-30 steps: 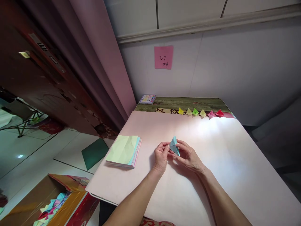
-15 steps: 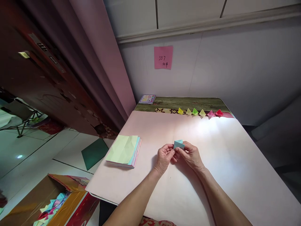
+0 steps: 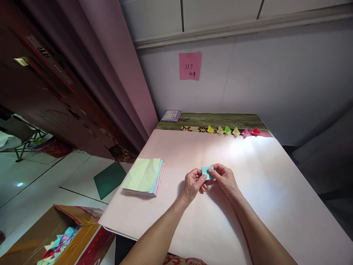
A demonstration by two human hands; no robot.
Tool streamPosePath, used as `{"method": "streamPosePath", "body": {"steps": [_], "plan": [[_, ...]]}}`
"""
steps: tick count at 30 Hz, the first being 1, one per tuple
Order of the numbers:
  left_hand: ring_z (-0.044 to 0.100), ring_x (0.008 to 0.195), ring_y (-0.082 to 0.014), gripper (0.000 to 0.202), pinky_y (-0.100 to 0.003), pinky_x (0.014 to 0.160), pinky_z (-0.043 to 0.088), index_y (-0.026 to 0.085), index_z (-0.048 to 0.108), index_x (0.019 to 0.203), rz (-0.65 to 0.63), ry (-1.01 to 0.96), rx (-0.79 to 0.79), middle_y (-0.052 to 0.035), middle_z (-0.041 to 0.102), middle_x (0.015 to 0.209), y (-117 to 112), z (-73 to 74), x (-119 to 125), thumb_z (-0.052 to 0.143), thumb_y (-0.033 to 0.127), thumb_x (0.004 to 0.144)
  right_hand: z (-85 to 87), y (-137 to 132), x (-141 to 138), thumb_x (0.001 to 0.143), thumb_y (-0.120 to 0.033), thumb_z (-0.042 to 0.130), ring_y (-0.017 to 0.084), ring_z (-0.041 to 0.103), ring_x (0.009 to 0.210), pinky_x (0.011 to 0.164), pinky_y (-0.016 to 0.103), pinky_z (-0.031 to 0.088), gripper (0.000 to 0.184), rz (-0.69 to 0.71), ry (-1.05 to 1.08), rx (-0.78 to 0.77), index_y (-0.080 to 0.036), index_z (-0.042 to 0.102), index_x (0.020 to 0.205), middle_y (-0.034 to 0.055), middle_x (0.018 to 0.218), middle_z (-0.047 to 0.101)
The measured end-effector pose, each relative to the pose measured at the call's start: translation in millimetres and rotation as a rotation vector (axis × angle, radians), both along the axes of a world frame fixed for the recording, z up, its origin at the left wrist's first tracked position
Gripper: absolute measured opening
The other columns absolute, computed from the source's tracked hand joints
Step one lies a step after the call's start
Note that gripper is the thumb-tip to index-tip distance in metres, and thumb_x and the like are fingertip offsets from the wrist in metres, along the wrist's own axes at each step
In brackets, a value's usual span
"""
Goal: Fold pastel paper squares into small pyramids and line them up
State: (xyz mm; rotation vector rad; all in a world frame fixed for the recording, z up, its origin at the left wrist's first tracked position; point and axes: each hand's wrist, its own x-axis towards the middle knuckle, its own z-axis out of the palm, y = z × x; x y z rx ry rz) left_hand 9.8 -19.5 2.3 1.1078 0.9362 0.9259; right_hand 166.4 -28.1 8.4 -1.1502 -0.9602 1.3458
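Observation:
Between both hands is a small folded piece of light blue paper [image 3: 206, 172], now a flat square with its broad face toward me. My left hand [image 3: 192, 184] pinches its lower left side, thumb in front. My right hand [image 3: 224, 179] grips the right side, its thumb pressed on the upper front face. Both hands are just above the pale pink table cover [image 3: 176, 151]. To the left lies a stack of square coloured paper [image 3: 143, 176], with a creased pale green sheet on top.
Several small folded paper shapes [image 3: 227, 130] stand in a row along the table's far side. A small printed pad [image 3: 171, 115] lies at the far left corner. On the floor at left, an open cardboard box [image 3: 82, 239] holds coloured folded papers. A pink note [image 3: 190, 66] is on the wall.
The blue paper has gone from a partly opened, pocket-like shape to a flat square. My right thumb has moved up onto its front face. The view has shifted slightly.

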Motion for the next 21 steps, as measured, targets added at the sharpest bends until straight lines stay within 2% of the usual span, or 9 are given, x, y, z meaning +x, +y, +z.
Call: {"method": "streamPosePath", "body": {"steps": [3,5,11,17,21], "plan": [[0.051,0.032,-0.0099,0.036,-0.018,0.03,0.034,0.017,0.056,0.078,-0.067,0.023,-0.045,0.0025,0.06,0.048,2.3,3.2,-2.5,0.061,0.052,0.082,1.9,-0.6,1.8,0.073,-0.048,0.076,0.016,0.062,0.06,0.053,0.026,0.051,0.035,0.085,-0.011,-0.027,-0.015,0.067,0.08,0.0035,0.069,0.066],[0.047,0.029,-0.0088,0.037,-0.018,0.028,0.03,0.016,0.056,0.076,-0.083,0.033,-0.077,0.0028,0.058,0.046,3.6,3.7,-3.1,0.061,0.053,0.082,1.4,-0.4,1.7,0.074,-0.05,0.075,0.016,0.062,0.061,0.053,0.026,0.051,0.036,0.093,-0.021,-0.038,-0.015,0.068,0.08,0.004,0.07,0.067],[0.042,0.027,-0.0075,0.04,-0.017,0.026,0.025,0.016,0.056,0.07,-0.014,0.047,-0.068,0.0034,0.055,0.042,1.7,1.5,-1.2,0.06,0.054,0.082,0.1,0.6,-1.6,0.073,-0.053,0.073,0.014,0.06,0.059,0.051,0.024,0.051,0.038,0.015,-0.087,-0.012,-0.015,0.066,0.074,0.0021,0.066,0.063],[0.05,0.034,-0.0071,0.035,-0.016,0.03,0.033,0.014,0.059,0.075,-0.123,0.111,-0.046,-0.0011,0.064,0.057,0.8,7.1,0.8,0.068,0.048,0.076,0.9,-1.1,-4.7,0.072,-0.054,0.074,0.014,0.056,0.056,0.05,0.027,0.053,0.039,-0.08,-0.08,-0.001,-0.016,0.066,0.075,0.0017,0.066,0.061],[0.049,0.032,-0.0076,0.033,-0.017,0.027,0.031,0.014,0.059,0.071,-0.117,0.11,-0.099,-0.0035,0.067,0.06,1.7,4.7,1.7,0.07,0.045,0.075,-2.6,-0.5,-5.3,0.072,-0.056,0.073,0.015,0.052,0.058,0.051,0.029,0.053,0.039,-0.121,-0.079,0.003,-0.018,0.064,0.072,0.0005,0.065,0.056]]}}
